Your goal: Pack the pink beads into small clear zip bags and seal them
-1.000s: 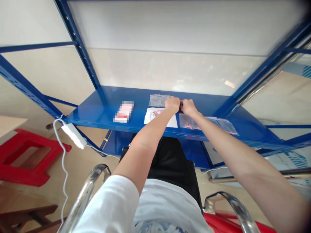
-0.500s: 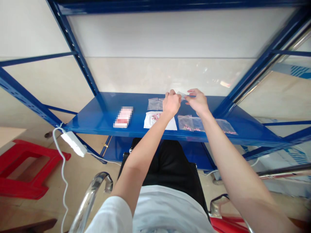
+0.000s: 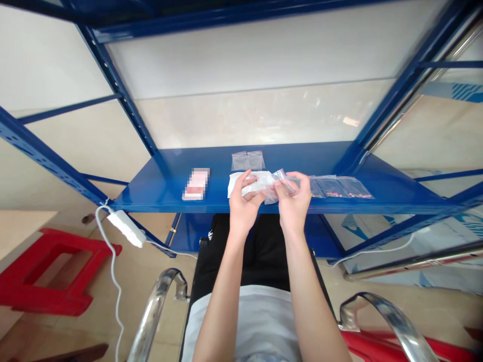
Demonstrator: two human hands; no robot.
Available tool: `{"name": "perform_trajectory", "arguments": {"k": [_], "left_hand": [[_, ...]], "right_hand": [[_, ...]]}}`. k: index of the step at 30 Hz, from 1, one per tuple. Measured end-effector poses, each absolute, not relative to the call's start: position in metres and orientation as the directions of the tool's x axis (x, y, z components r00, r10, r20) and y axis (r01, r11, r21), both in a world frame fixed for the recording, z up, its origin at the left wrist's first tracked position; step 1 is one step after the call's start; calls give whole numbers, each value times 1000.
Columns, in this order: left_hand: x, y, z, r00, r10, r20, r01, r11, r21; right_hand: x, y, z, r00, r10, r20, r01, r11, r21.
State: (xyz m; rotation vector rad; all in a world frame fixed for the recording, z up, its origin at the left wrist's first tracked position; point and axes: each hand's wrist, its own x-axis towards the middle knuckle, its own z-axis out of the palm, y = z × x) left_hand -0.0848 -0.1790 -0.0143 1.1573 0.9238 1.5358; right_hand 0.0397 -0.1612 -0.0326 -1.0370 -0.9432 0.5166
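My right hand [image 3: 296, 203] pinches a clear zip bag [image 3: 278, 176] above the blue shelf. My left hand [image 3: 244, 206] is beside it, thumb and fingers spread over a white sheet of paper [image 3: 236, 182]. Small pink beads [image 3: 255, 177] lie on that paper, partly hidden by the left fingers. Just behind the paper, two flat clear zip bags [image 3: 248, 160] lie side by side, with nothing visible inside. To the right of my right hand is a row of clear zip bags [image 3: 335, 186] with small pink beads at their bottoms; the nearest is partly covered by my hand.
The blue shelf [image 3: 169, 176] carries a pixelated pink and white item [image 3: 196, 184] on the left. Blue uprights [image 3: 124, 100] frame both sides. A white power strip [image 3: 126, 228] hangs at the left front corner. A red stool [image 3: 49, 271] and chrome chair armrests [image 3: 158, 301] are lower down.
Both hands have come down and nearer from the back of the shelf. The zip bag moved with my right hand to beside the paper; my left hand now spreads over the paper. The view shifted slightly.
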Motion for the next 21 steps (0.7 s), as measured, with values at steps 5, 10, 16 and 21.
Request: {"name": "perform_trajectory", "arguments": {"k": [5,10,16,21], "left_hand": [[-101,-174,-20,-106,979,173,-169,-190,967],[-104,-171,-32,-93,987,128,-170,-143,975],[-108,-170,-36,-24,996,91,-249,-94,964],[-124,-171,-34,-35,998,46,-325,-55,944]], "right_hand": [[38,-163,-40,422,861,283,-57,337,-940],[44,-165,-42,449,872,195,-142,285,-948],[39,-168,-48,428,885,180,-156,269,-950],[49,-172,-42,204,971,129,-189,168,-967]]}}
